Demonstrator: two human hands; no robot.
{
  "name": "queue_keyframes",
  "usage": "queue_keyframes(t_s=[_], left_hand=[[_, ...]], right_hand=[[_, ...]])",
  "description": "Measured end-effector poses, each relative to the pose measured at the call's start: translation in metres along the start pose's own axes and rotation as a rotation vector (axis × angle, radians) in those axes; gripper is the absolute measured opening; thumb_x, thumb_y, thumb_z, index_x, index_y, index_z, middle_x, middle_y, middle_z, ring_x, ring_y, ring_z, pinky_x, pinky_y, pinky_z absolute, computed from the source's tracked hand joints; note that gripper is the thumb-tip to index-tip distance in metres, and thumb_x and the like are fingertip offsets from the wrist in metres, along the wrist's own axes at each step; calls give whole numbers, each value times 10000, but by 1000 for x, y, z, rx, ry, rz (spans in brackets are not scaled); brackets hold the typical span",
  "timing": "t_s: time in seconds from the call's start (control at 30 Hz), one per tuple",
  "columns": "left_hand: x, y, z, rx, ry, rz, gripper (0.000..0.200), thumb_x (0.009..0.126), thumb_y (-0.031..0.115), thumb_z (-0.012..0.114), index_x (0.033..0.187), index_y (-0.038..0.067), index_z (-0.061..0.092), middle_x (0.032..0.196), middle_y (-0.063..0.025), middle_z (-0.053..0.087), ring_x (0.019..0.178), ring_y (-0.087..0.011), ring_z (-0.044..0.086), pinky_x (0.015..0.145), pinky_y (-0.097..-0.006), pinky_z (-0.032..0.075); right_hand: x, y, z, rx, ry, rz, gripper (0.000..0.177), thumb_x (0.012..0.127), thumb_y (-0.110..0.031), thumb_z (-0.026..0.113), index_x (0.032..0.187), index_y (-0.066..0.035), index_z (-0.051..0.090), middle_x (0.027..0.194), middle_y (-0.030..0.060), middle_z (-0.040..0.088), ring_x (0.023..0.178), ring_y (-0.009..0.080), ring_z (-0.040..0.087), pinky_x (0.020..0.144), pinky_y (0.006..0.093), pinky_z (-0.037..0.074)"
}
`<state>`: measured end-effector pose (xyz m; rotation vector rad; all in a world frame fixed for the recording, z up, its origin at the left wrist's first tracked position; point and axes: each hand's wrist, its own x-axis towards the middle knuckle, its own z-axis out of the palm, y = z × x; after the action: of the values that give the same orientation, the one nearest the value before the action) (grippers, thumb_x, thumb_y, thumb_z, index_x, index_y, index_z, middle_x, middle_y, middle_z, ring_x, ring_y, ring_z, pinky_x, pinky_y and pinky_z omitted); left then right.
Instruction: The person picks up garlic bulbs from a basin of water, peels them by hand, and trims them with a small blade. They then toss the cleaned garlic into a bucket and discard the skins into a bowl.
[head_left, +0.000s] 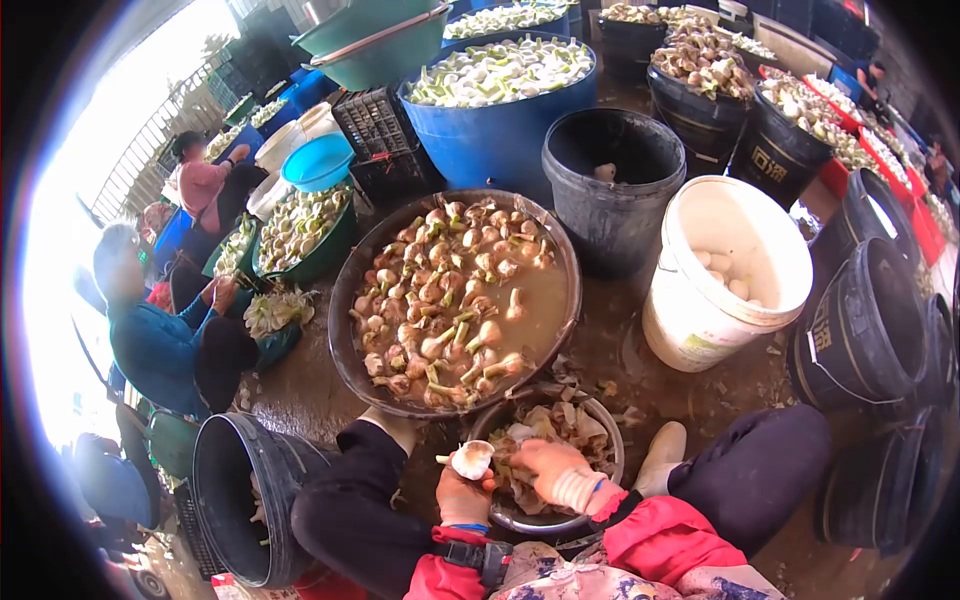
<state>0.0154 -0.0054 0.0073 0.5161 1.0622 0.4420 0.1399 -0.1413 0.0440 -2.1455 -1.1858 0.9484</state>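
Observation:
My left hand (463, 497), in an orange glove, is closed around a garlic bulb (472, 460). The bulb is mostly white, with its short stalk pointing left. Just to the right, my right hand (557, 472), also gloved, is above a metal bowl (617, 440) of brownish peelings (545, 425). Its fingers look curled in; whatever they hold, if anything, is hidden. Beyond the bowl stands a wide dark basin (345, 375), where many unpeeled garlic bulbs (440, 290) with cut stalks float in muddy water.
A white bucket (690, 320) with a few pale bulbs stands to the right, beside a black bucket (610, 225). Another black bucket (250, 490) leans near my left knee. Behind is a blue tub (470, 140) heaped with garlic. A person in teal (160, 345) sits at the left.

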Motion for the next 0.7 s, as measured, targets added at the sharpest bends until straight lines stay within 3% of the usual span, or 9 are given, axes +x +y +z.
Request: queue_keyframes(t_s=[0.03, 0.13, 0.27, 0.37, 0.43, 0.47, 0.5, 0.57, 0.7], left_hand=[[-2, 0, 3, 0, -4, -4, 238, 908, 271, 460, 955, 84, 600, 742, -59, 591, 573, -159, 527, 452, -262, 418], [-5, -3, 6, 218, -208, 109, 278, 944, 332, 470, 1001, 82, 578, 836, -72, 626, 696, -195, 614, 497, -307, 508], [-22, -13, 14, 81, -302, 21, 291, 933, 310, 535, 1148, 123, 482, 1044, -78, 566, 930, -231, 598, 654, -407, 584], [-14, -27, 15, 200, -249, 74, 291, 913, 252, 579, 1152, 127, 469, 1020, -58, 566, 925, -221, 598, 634, -390, 581], [-14, -31, 15, 325, -215, 180, 304, 891, 275, 634, 1098, 131, 464, 945, -31, 561, 850, -196, 605, 695, -419, 559], [-1, -35, 10, 399, -188, 285, 298, 897, 253, 613, 1106, 111, 455, 944, -43, 557, 811, -192, 606, 622, -379, 547], [11, -37, 1, 472, -142, 401, 293, 902, 230, 592, 1114, 90, 445, 942, -56, 553, 771, -188, 608, 550, -339, 536], [13, -15, 6, 379, 26, 221, 367, 905, 391, 595, 1071, 91, 461, 832, -91, 580, 704, -214, 610, 604, -357, 527], [-5, -1, 7, -187, -332, -15, 529, 870, 576, 525, 1120, 109, 509, 986, -164, 639, 765, -299, 642, 611, -410, 542]], right_hand=[[1, 1, 0, -3, 3, 5, 400, 760, 4, 554, 1139, -105, 621, 1166, 134, 589, 1052, 261, 583, 856, 317, 474], [7, 4, 10, 983, 225, 77, 432, 768, 80, 525, 1143, -107, 629, 1090, 141, 613, 965, 248, 606, 820, 300, 475], [8, 5, 20, 499, 375, -51, 263, 779, 15, 540, 984, -68, 682, 971, 146, 647, 947, 308, 609, 821, 342, 477], [16, 16, 38, 330, 436, -142, 228, 786, -54, 517, 954, -61, 671, 937, 171, 652, 910, 348, 613, 799, 387, 478], [16, 8, 40, 414, 252, 160, 203, 787, -103, 528, 929, -50, 663, 902, 198, 655, 887, 370, 610, 775, 405, 479], [11, 3, 36, 634, 160, 216, 212, 787, -135, 545, 943, -58, 666, 840, 214, 649, 788, 343, 634, 704, 399, 491], [12, 7, 56, 487, 235, -34, 215, 803, -128, 543, 962, -81, 679, 804, 157, 662, 696, 240, 646, 630, 358, 495], [-4, -16, 35, 952, -132, 130, 236, 811, -93, 527, 985, -94, 688, 793, 87, 667, 666, 166, 634, 607, 313, 499], [-2, 4, 8, 884, 13, 134, 186, 819, -168, 602, 957, -106, 709, 763, 65, 671, 636, 130, 620, 587, 284, 496]])
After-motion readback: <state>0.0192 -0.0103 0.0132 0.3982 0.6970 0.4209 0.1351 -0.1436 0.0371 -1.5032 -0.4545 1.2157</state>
